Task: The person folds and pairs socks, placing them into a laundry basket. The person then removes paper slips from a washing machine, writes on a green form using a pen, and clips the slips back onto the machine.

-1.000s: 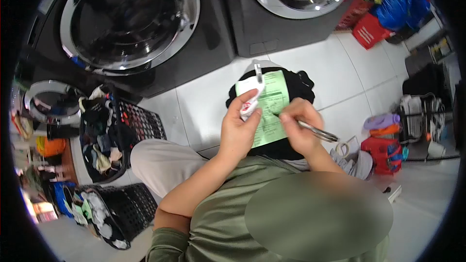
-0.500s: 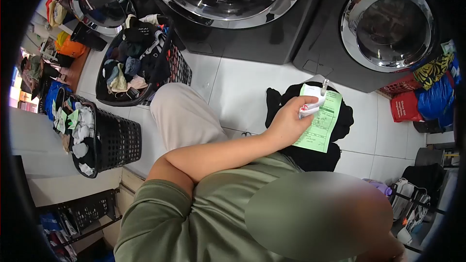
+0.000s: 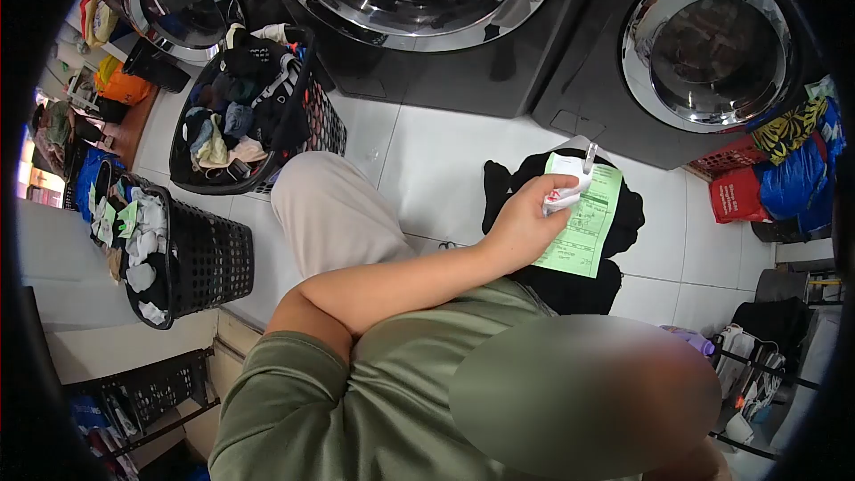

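Observation:
My left hand [image 3: 527,223] pinches a small white packet with red print [image 3: 561,196], held against a green paper slip [image 3: 583,236] with printed lines and handwriting. A narrow metallic piece [image 3: 590,158] sticks up at the top of the packet. Beneath the slip lies a bundle of black cloth [image 3: 625,214]. My right hand is not visible; part of that arm shows at the lower right, beside a blurred oval. No pen can be seen.
Dark front-loading machines [image 3: 463,80] line the far side. Two black baskets of clothes [image 3: 322,120], [image 3: 209,258] stand at the left. Blue bags [image 3: 793,183] and a red bag [image 3: 737,196] sit at the right, above a black rack [image 3: 766,370].
My right hand and its pen have left the view toward the lower right. The view has turned, bringing more of the left side into sight. My left hand still holds the packet and slip.

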### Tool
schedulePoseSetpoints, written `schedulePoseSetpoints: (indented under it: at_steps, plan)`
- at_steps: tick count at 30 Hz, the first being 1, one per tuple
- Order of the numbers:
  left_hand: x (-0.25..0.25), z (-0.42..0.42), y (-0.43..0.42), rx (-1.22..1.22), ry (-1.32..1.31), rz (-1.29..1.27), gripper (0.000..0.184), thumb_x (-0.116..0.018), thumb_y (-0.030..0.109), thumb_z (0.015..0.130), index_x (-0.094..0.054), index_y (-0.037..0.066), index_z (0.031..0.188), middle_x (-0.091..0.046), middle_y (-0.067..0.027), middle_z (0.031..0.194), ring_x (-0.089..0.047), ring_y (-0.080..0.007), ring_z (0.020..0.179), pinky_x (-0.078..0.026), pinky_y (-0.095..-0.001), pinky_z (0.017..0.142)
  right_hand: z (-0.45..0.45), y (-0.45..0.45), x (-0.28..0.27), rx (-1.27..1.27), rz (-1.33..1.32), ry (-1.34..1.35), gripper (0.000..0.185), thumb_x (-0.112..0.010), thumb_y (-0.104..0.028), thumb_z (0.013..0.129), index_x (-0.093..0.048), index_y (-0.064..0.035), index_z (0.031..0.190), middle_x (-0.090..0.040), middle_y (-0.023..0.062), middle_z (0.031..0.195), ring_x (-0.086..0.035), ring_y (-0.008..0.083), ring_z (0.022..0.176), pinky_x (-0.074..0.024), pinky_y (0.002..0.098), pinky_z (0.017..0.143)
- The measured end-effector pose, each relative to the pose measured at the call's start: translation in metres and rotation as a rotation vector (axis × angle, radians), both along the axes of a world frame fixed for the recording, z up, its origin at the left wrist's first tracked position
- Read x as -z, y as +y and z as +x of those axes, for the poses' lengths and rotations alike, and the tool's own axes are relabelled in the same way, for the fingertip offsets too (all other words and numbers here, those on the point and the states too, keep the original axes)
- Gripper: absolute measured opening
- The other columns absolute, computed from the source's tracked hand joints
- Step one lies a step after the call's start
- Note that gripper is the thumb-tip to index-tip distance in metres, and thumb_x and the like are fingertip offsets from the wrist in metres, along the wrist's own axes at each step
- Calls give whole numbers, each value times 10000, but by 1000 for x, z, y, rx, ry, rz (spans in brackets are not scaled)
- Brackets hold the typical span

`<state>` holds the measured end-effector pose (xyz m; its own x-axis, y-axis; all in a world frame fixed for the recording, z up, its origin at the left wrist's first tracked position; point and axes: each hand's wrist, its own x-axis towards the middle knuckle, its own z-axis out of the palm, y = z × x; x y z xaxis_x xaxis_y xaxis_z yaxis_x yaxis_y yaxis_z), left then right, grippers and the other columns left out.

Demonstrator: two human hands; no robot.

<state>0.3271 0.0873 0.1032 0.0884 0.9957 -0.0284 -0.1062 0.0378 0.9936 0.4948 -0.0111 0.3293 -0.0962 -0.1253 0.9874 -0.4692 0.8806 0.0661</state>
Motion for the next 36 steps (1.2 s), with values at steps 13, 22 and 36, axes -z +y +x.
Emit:
schedulePoseSetpoints:
  at_steps: [13,22,36]
  plan:
    - [3,2,2,13,-37,-11,364,-594,31,947,-555,69,1308,-643,-76,1128,-616,-131,1002,-513,-281,868,-12,13,-4,-107,-1,69,210,-675,-9,651,-489,-77,583,-467,-39,543,-473,81,459,-495,253,551]
    - [0,2,0,-11,-7,11,355,-598,31,948,-564,67,1299,-652,-78,1114,-623,-131,990,-524,-274,849,-8,11,-3,-118,-20,37,227,-670,0,627,-462,-79,580,-448,-60,552,-503,64,507,-505,262,561]
    - [-28,5,-8,-15,-280,-157,385,-600,-33,925,-547,47,1298,-613,-80,1156,-588,-128,1020,-490,-261,886,26,87,146,634,-1301,-328,302,-515,-271,1014,-637,-28,882,-628,56,770,-535,113,592,-449,251,575]
